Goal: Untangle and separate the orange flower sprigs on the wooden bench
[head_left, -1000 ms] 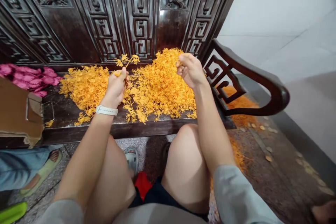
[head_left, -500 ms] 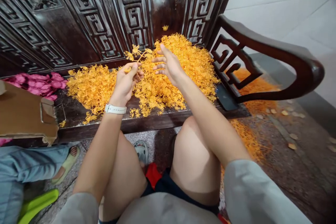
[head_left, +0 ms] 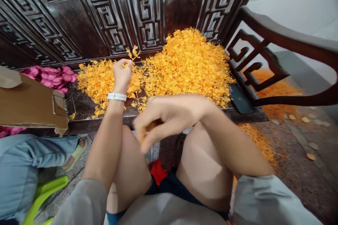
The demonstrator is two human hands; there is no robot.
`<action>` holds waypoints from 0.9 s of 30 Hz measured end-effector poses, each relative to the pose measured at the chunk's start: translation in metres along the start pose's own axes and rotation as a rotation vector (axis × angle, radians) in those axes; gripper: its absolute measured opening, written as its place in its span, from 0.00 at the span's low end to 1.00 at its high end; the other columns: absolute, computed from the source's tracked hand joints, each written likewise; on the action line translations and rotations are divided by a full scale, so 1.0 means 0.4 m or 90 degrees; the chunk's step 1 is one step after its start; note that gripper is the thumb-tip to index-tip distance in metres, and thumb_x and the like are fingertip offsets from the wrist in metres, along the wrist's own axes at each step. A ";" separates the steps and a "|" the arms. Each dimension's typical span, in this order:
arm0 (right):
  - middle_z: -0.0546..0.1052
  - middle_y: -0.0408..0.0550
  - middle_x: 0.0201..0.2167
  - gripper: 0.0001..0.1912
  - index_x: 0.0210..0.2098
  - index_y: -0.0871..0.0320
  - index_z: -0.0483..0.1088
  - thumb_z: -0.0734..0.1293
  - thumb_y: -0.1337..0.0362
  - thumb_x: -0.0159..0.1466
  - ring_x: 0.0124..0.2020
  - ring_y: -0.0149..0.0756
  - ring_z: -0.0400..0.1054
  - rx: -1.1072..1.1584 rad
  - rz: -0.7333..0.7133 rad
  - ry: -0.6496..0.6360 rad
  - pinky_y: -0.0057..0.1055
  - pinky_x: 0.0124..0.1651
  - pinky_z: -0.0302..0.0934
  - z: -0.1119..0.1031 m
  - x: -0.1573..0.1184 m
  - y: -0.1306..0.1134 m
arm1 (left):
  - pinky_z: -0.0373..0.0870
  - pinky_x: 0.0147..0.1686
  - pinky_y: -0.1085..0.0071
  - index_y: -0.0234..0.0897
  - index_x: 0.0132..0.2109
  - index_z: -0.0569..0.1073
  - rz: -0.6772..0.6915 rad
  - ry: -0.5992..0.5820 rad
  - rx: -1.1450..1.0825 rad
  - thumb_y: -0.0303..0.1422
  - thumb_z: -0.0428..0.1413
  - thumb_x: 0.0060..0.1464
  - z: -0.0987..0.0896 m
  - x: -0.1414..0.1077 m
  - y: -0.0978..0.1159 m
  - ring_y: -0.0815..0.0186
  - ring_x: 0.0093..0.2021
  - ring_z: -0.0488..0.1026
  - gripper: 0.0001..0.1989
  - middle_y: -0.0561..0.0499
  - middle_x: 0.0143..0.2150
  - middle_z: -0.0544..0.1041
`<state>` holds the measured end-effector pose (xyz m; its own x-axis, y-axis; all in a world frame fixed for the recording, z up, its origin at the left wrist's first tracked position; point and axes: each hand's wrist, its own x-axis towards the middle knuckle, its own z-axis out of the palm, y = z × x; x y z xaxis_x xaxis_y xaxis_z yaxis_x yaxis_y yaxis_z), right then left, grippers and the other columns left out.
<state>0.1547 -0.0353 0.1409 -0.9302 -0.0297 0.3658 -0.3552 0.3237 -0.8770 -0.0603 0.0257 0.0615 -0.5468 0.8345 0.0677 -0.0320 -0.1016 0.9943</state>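
Observation:
My left hand, with a pale watch band at the wrist, is closed in a pinch on an orange artificial flower sprig; its blossoms stick up above the fingers. Below and beside it lies a smaller heap of orange flower sprigs. Nearer to me, over my knees, is my right hand. Its fingers are curled in and slightly blurred, and what they hold, if anything, is hidden. A large mound of loose orange blossoms fills the bench's right part.
The carved dark wooden bench has an armrest at right, with a dark phone beside it. Magenta flowers and a cardboard box are at left, near another person's denim leg. Orange pieces cover floor.
My right hand has come back from the blossom mound toward my lap, its spread fingers now curled. A blossom in the air is gone from view. The sprig in my left hand shows fewer blossoms.

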 end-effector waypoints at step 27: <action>0.75 0.45 0.37 0.19 0.39 0.54 0.69 0.76 0.48 0.64 0.37 0.34 0.70 0.166 0.255 0.895 0.29 0.36 0.67 -0.271 -0.144 0.256 | 0.59 0.24 0.76 0.39 0.38 0.75 -0.030 -0.213 0.002 0.25 0.71 0.52 0.005 -0.072 0.017 0.70 0.25 0.67 0.13 0.53 0.28 0.70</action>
<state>0.1817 0.1021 0.0639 -0.1719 0.9840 -0.0463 -0.2510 -0.0892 -0.9639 -0.0430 0.0020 0.0662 -0.2393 0.9699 0.0449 -0.0483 -0.0580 0.9971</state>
